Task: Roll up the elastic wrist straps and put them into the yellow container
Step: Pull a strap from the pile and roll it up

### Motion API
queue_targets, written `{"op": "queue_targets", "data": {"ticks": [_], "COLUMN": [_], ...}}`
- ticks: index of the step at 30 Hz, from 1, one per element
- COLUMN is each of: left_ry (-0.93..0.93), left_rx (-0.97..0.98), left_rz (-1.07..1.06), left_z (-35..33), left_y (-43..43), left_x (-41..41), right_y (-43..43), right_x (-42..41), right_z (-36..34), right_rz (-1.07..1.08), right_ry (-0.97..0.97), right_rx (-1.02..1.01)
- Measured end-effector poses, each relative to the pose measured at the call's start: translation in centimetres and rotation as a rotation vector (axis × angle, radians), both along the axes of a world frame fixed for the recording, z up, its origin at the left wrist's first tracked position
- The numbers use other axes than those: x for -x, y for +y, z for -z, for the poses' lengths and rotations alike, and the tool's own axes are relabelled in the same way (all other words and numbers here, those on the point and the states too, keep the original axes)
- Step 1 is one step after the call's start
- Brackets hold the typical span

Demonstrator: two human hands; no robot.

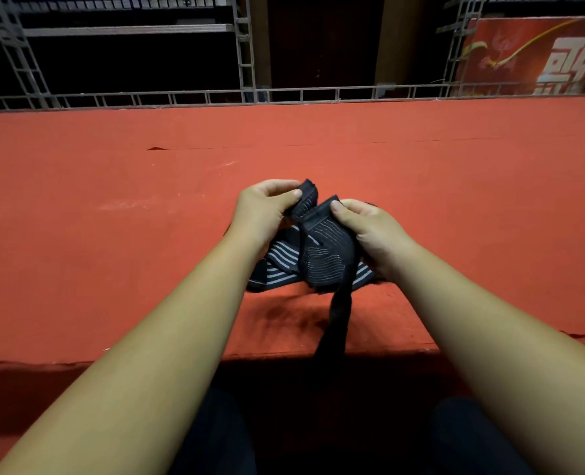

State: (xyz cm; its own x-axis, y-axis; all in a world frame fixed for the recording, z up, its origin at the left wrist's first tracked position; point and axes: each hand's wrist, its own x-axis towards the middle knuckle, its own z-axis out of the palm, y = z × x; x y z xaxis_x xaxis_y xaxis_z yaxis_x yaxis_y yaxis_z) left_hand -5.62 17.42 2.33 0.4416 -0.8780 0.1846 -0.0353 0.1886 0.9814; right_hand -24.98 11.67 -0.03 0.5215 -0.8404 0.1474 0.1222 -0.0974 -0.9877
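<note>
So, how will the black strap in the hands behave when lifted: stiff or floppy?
Probably floppy: the strap folds between the left hand and right hand, and its tail droops over the table edge. Likely light, since fingertip pinches hold it. Unlikely to slip; the ribbed fabric looks grippy.

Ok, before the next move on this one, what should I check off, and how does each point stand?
1. The left hand pinches the black strap by its end: ok.
2. The right hand grips the same strap: ok.
3. Strap rolled up: not ok, its tail hangs loose past the edge of the table.
4. Yellow container within reach: cannot tell, none in view.
5. A further striped strap lies on the table: ok.
</note>
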Motion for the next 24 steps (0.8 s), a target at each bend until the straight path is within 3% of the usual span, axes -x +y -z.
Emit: {"op": "queue_targets", "data": {"ticks": [8, 24], "left_ry": [-0.02, 0.041], "left_rx": [0.035, 0.046], "left_rz": [0.082, 0.179], "left_z": [-3.0, -4.6], "left_y": [0.9, 3.1], "left_x": [1.3, 1.4], "right_y": [0.3, 1.4], "right_x": [-1.8, -2.1], "right_z": [-3.9, -4.8], "right_rz": [0.166, 0.223], "right_ry": [0.159, 0.092], "right_rx": [0.28, 0.304]}}
